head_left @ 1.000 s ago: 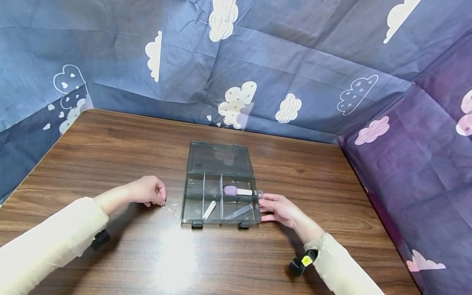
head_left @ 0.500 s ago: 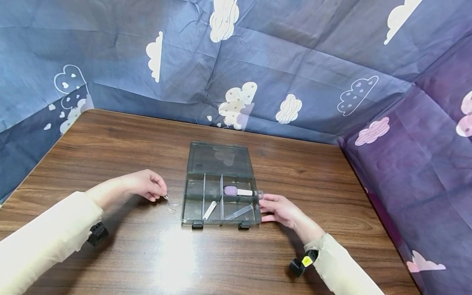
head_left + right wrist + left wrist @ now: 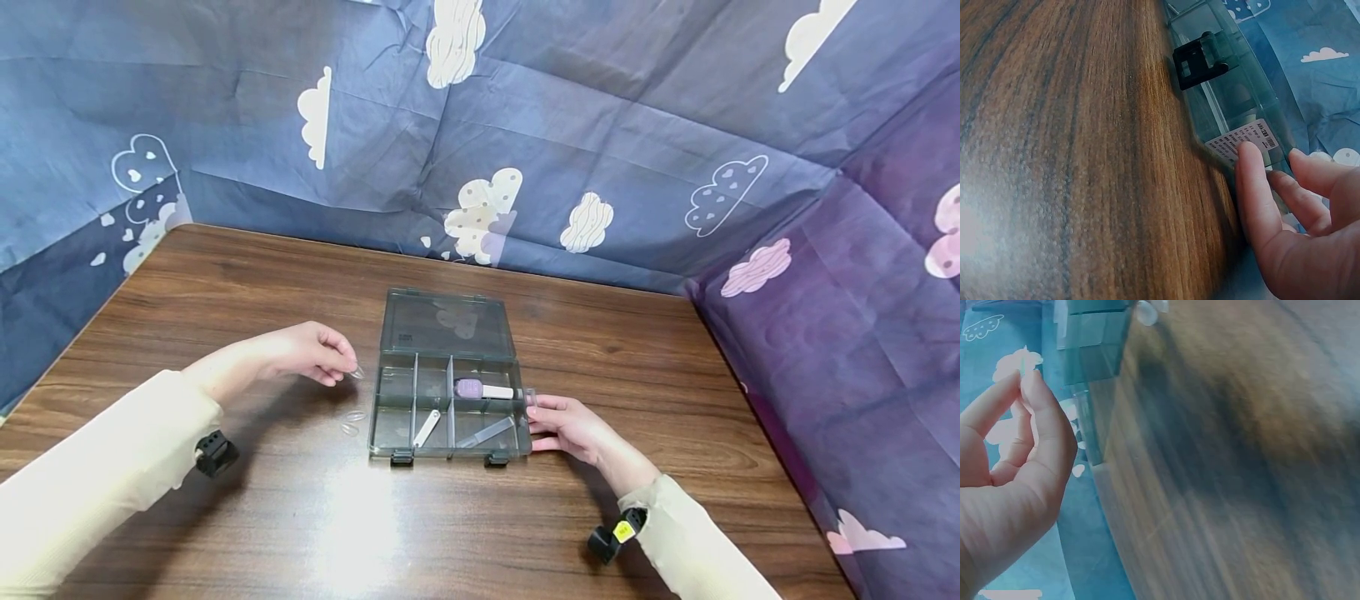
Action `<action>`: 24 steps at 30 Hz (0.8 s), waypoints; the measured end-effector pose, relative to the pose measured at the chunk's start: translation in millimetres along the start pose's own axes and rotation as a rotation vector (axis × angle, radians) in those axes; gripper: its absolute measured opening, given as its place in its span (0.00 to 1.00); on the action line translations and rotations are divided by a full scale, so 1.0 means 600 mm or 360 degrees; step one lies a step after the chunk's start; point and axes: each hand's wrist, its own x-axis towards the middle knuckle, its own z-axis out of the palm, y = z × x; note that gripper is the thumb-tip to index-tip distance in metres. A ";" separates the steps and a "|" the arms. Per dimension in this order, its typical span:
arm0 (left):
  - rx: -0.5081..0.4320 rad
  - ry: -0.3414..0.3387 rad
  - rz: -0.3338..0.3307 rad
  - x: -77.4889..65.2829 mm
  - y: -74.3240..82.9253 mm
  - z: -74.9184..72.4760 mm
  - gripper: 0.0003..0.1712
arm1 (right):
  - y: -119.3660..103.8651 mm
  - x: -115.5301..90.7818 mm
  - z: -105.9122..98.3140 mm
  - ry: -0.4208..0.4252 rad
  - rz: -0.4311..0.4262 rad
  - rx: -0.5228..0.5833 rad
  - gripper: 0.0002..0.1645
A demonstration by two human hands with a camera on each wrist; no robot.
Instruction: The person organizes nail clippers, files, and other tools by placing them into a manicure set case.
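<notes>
My left hand (image 3: 303, 352) pinches a small clear false nail tip (image 3: 357, 372) between thumb and fingertips, left of the storage box. In the left wrist view the pinched tip (image 3: 1023, 365) is a faint sliver. Two more clear nail tips (image 3: 351, 422) lie on the wood below that hand. The smoky grey divided box (image 3: 390, 451) has its lid (image 3: 447, 327) laid back. Inside lie a purple nail polish bottle (image 3: 470, 388), a white nail clipper (image 3: 427, 427) and a flat translucent strip (image 3: 487, 432). My right hand (image 3: 573, 429) rests extended fingertips against the box's right wall, at the label (image 3: 1244, 142).
The box stands on a brown wood-grain table (image 3: 225, 283). Black latches (image 3: 401, 457) stick out from its front edge. A blue cloud-print cloth (image 3: 375, 150) hangs behind the table, with a purple part (image 3: 810, 333) along the right.
My left hand has picked up a nail tip from the small group, lifted it, and carried it away from me and slightly right toward the box. The right hand stays at the box.
</notes>
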 end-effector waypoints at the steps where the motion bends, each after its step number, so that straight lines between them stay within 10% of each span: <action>1: 0.0000 -0.0001 0.0007 0.002 0.004 0.001 0.04 | 0.000 0.000 0.000 0.0004 0.0001 -0.0004 0.13; 24: 0.0048 -0.0066 0.0076 0.096 0.070 0.058 0.07 | -0.001 0.000 0.000 0.0005 0.0004 0.0001 0.12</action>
